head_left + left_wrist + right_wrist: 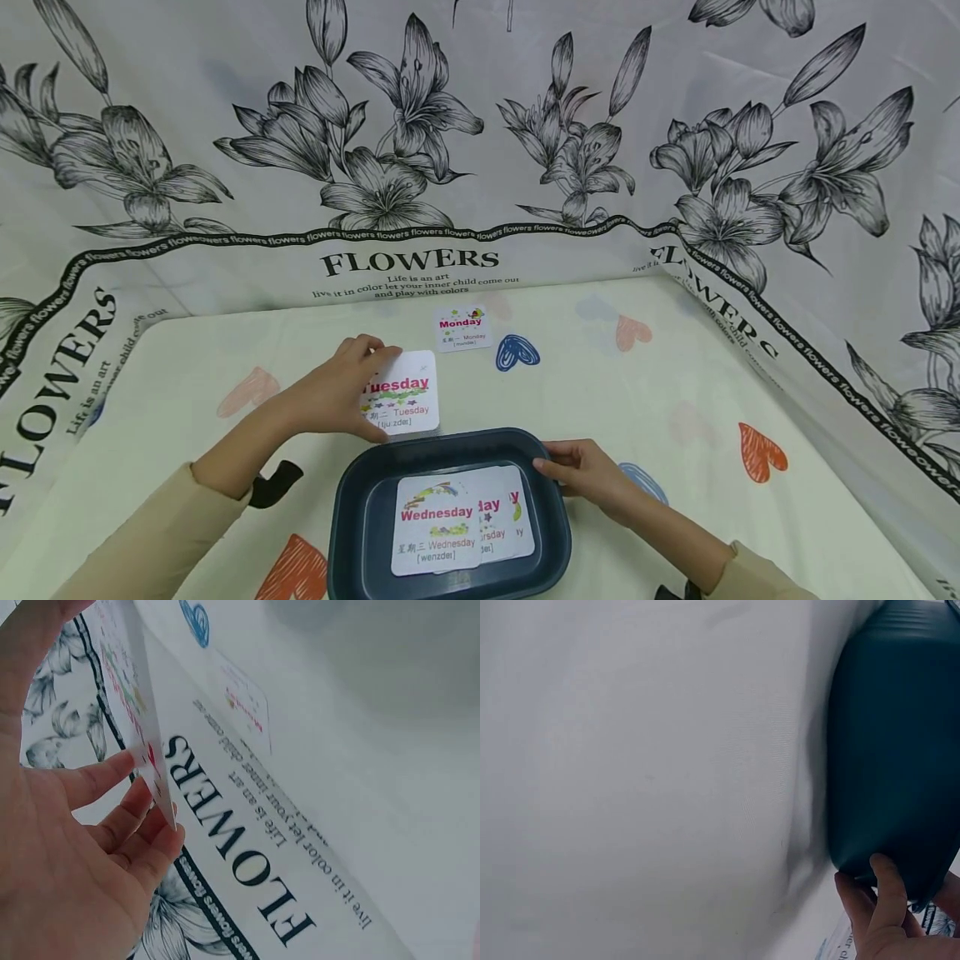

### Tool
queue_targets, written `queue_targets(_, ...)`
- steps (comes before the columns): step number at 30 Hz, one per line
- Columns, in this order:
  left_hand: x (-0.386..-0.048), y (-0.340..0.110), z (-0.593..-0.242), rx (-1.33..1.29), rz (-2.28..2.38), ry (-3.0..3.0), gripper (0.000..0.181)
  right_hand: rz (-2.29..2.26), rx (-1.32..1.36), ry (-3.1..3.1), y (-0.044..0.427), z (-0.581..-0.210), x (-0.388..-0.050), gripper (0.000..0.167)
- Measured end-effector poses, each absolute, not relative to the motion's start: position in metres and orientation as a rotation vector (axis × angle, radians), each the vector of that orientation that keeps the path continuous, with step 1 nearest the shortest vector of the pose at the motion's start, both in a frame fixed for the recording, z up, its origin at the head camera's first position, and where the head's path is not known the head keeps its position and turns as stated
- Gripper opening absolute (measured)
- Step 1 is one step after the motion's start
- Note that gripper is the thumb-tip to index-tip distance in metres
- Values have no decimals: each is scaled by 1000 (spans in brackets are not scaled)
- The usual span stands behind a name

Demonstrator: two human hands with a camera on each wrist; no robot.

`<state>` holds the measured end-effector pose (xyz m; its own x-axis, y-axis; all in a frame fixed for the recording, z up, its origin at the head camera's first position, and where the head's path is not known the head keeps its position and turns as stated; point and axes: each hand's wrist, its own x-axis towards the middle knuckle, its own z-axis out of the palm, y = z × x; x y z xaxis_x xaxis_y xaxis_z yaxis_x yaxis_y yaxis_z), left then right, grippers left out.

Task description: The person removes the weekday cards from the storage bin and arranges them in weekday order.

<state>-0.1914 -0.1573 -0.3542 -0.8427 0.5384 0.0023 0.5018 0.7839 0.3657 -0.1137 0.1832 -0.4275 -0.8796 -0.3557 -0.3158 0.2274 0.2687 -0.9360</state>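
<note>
My left hand (341,387) grips a white card printed "Tuesday" (408,408) by its left side, just beyond the tray. In the left wrist view the card (135,697) is seen nearly edge-on between thumb and fingers. My right hand (588,473) holds the far right corner of a dark blue tray (345,500), thumb on the rim and fingers on the outer wall. Inside the tray lies a "Wednesday" card (433,525), overlapping other cards (513,517) whose words are partly covered. In the right wrist view, fingers (889,896) touch the tray's outer side (892,750).
A "Monday" card (463,329) lies flat on the cream tablecloth (570,400), which carries printed hearts. Behind it hangs a white cloth (525,258) with black flower drawings and lettering, also running down both sides. Dark straps show near both wrists.
</note>
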Motion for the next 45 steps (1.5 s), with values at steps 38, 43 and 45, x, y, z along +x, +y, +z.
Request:
queue_targets(38, -314, -174, -404, 569, 419, 2687, 105, -1666, -114, 2020, 184, -427, -117, 48)
queue_targets(43, -330, -175, -406, 504, 381, 2664, 106, -1668, -97, 2012, 185, -427, -118, 50)
queue_targets(45, -335, -175, -408, 492, 372, 2661, 106, -1671, -93, 2006, 185, -428, -118, 50)
